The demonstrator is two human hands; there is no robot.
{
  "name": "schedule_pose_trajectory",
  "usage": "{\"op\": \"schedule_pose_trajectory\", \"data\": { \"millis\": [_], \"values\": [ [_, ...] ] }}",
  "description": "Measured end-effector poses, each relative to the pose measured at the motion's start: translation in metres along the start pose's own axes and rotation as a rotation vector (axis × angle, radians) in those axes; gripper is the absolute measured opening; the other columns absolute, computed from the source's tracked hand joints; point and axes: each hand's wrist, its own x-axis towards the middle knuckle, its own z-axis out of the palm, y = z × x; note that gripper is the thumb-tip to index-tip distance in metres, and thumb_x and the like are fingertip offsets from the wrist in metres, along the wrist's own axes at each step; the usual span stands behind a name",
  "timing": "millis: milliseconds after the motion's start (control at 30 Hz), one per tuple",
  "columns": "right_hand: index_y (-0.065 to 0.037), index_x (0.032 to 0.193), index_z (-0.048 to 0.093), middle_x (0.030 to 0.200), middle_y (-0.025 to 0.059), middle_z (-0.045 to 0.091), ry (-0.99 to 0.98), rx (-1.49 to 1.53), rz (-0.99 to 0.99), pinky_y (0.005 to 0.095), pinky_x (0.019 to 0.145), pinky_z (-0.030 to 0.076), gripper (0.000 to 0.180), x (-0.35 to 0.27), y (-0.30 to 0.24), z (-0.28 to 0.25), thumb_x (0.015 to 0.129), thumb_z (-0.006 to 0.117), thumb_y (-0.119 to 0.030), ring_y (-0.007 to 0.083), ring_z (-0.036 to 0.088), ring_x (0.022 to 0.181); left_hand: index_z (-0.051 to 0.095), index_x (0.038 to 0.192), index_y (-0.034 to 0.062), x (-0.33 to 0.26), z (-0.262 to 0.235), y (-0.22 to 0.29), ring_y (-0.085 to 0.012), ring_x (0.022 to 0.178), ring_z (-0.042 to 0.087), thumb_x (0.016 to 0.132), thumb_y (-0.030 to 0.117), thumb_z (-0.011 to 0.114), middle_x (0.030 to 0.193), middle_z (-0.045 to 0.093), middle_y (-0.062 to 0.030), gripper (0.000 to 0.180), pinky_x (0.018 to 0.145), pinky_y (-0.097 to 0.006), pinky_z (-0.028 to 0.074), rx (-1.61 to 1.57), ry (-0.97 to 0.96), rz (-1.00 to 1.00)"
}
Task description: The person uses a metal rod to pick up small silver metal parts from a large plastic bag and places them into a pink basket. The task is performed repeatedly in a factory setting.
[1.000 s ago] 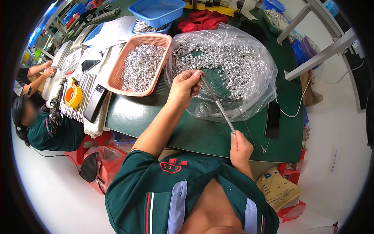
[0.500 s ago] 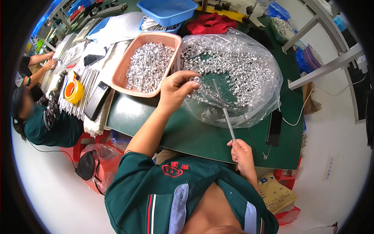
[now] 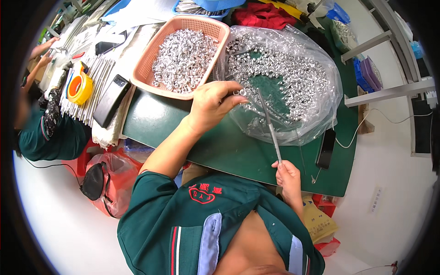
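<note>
Between the thumb and forefinger of my left hand (image 3: 210, 106) are a couple of small silvery metal rings (image 3: 239, 92), held above the near edge of a clear plastic bag (image 3: 331, 110). My right hand (image 3: 288, 179) is closed round the lower end of a thin metal rod (image 3: 272, 133). The rod slants up and away, its far tip a little right of the rings and apart from them. Many small silvery metal pieces (image 3: 305, 75) lie spread on the opened bag. Left of it, a pink plastic basket (image 3: 160, 91) holds more such pieces.
On the left lie a black phone (image 3: 111, 101), a yellow tape roll (image 3: 79, 88) and a bundle of metal rods (image 3: 97, 75). Another phone (image 3: 326, 149) with a cord lies at right. A red cloth (image 3: 263, 16) sits behind the bag. A co-worker (image 3: 52, 137) sits at far left.
The whole view has shifted slightly. My left hand with the rings is a little nearer to the rod's tip. My right hand keeps its hold on the rod.
</note>
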Motion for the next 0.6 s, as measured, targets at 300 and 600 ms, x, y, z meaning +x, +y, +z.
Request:
{"op": "schedule_pose_trajectory", "data": {
  "millis": [300, 600],
  "values": [
    [-0.001, 0.096, 0.062, 0.067, -0.0074, 0.048, 0.136, -0.048, -0.163, 0.0178, 0.046, 0.022, 0.011, 0.004, -0.009, 0.015, 0.095, 0.062, -0.012, -0.0013, 0.033, 0.054, 0.067, 0.094, 0.0050, -0.005, 0.004, -0.006, -0.0206, 0.058, 0.059, 0.069, 0.011, 0.083, 0.069, 0.062, -0.0070, 0.030, 0.053, -0.031, 0.047, 0.048, -0.048, 0.059],
    [0.000, 0.096, 0.065, 0.071, -0.0075, 0.051, 0.066, -0.077, -0.273, 0.0184, 0.055, 0.031, 0.011, 0.027, -0.040, 0.039, 0.094, 0.064, -0.010, -0.0002, 0.041, 0.062, 0.066, 0.094, 0.0044, -0.013, 0.018, 0.005, -0.0217, 0.056, 0.058, 0.069, 0.011, 0.083, 0.069, 0.061, -0.0079, 0.031, 0.052, -0.032, 0.047, 0.048, -0.169, 0.119]
  ]
}}
